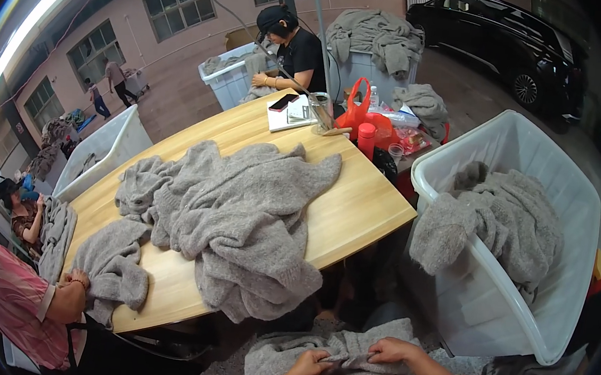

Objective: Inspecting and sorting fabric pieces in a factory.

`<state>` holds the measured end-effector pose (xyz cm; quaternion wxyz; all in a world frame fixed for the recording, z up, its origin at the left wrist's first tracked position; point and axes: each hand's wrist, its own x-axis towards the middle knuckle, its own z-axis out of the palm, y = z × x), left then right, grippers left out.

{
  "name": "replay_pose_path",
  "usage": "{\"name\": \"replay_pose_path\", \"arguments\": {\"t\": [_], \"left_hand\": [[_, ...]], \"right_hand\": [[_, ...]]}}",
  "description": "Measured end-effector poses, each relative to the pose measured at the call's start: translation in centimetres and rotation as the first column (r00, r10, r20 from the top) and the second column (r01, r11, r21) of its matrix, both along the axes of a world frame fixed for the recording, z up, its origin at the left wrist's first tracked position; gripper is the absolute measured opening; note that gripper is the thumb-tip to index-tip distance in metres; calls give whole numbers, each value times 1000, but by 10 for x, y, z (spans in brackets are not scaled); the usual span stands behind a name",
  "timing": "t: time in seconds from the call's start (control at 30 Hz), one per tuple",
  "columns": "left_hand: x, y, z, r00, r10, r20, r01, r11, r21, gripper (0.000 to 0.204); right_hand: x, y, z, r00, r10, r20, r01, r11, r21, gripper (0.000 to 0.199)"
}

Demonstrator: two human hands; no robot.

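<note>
A grey knitted garment (277, 351) lies across my lap at the lower edge. My left hand (311, 366) pinches its fabric between thumb and fingers. A short way to the right, my right hand (387, 350) grips the same knit, its fingers curled in. Some of the cloth bunches up between and beyond the two hands. Beyond it, a heap of grey knitted garments (240, 211) covers much of the wooden table (356, 214), one part hanging over the near edge.
At right stands a white plastic bin (520, 310) with grey knits draped over its rim. A person in pink (15, 290) handles knitwear at left; another in black (302, 57) works across the table. A red bottle (366, 140), a phone (283, 102) and bags sit at the far side.
</note>
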<state>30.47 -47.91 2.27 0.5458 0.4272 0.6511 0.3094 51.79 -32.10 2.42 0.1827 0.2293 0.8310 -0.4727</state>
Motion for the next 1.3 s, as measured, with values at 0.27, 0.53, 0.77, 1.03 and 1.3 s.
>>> {"name": "replay_pose_path", "arguments": {"t": [0.27, 0.53, 0.77, 1.03, 1.3], "left_hand": [[-15, -16, 11, 978, -53, -202, 30, 993, -118, 23], [-11, -22, 29, 881, -87, -465, 67, 996, -60, 22], [-9, -29, 24, 994, 105, 38, -99, 984, -149, 11], [6, -30, 24, 984, 17, -176, -15, 1000, 13, 20], [-10, -69, 36, 986, 60, -156, -45, 994, 97, 19]], "right_hand": [[5, -10, -34, 870, -449, -201, 435, 893, -114, 22], [9, -19, -63, 754, -562, -340, 509, 827, -238, 22], [13, -15, -66, 702, -659, -269, 543, 740, -396, 23], [-42, -45, 7, 732, -41, -680, 109, 992, 58, 44], [-70, -104, 14, 929, -211, -303, 73, 910, -409, 15]]}}
